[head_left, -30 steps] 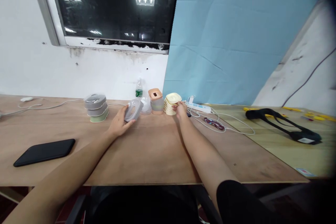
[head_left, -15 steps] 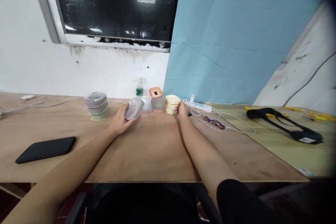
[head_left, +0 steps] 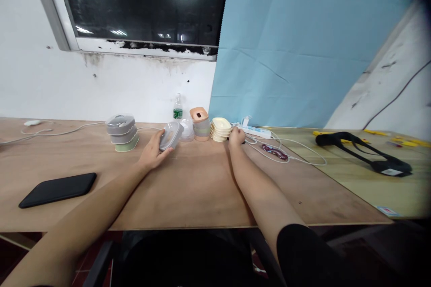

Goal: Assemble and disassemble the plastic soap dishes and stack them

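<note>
My left hand [head_left: 152, 150] grips a translucent plastic container [head_left: 171, 135] with a grey rim, holding it tilted over the table. My right hand [head_left: 236, 136] is closed at the right side of a stack of cream-coloured lids [head_left: 221, 129]; whatever its fingers hold, if anything, is hidden. A small dark object shows just behind that hand. Left of the lids stands a stack of containers topped by a peach lid [head_left: 198, 114]. Between this stack and the held container are clear round-looking containers [head_left: 187, 130].
Farther left stand stacked grey and green containers [head_left: 121, 132]. A black flat case [head_left: 58, 189] lies at the front left. A bottle [head_left: 178, 106] stands by the wall. Right are a power strip [head_left: 256, 132], white cables, a patterned dark-red object [head_left: 274, 151] and a black frame-like device [head_left: 365, 154].
My right hand has shifted slightly right and its fingers are more curled beside the cream lids. The left hand still holds the container, almost unmoved. The view has tilted slightly.
</note>
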Demonstrator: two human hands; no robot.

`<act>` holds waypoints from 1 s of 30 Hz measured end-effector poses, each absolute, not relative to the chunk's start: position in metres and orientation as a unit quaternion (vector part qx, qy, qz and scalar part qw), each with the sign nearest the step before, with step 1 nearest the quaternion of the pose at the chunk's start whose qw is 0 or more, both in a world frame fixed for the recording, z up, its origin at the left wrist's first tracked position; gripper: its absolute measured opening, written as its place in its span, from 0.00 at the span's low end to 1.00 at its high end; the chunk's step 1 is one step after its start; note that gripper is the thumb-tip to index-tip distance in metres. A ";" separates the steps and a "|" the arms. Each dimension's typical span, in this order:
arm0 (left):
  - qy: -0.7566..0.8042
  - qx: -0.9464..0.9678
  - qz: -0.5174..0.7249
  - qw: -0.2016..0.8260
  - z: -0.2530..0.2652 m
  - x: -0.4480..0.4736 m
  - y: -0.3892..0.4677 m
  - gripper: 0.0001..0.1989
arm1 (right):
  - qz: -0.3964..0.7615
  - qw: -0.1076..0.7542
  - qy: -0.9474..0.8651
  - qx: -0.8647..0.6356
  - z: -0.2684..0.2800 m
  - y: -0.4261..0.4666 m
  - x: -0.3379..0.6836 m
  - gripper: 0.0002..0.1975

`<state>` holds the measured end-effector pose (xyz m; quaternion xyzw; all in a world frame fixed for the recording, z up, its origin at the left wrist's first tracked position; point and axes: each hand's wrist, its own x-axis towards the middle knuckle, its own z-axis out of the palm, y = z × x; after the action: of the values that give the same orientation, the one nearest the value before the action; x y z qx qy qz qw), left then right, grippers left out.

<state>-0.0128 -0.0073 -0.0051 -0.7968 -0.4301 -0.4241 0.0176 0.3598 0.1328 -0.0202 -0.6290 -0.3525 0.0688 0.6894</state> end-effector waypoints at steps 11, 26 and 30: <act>-0.458 -0.771 -0.442 -0.007 -0.013 -0.017 0.003 0.28 | 0.003 0.653 -0.568 -0.502 0.003 0.088 0.276 0.11; -0.414 -0.795 -0.442 -0.033 -0.018 -0.018 0.007 0.30 | -0.080 0.395 -0.882 -0.246 -0.020 0.020 0.163 0.13; -0.435 -0.805 -0.402 -0.030 -0.016 -0.014 0.003 0.29 | -0.072 0.408 -0.867 -0.277 -0.019 0.023 0.171 0.13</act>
<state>-0.0137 0.0031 -0.0160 -0.8050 -0.4350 -0.4024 -0.0297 0.1706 0.0232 -0.0194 -0.2768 -0.8672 -0.0719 0.4076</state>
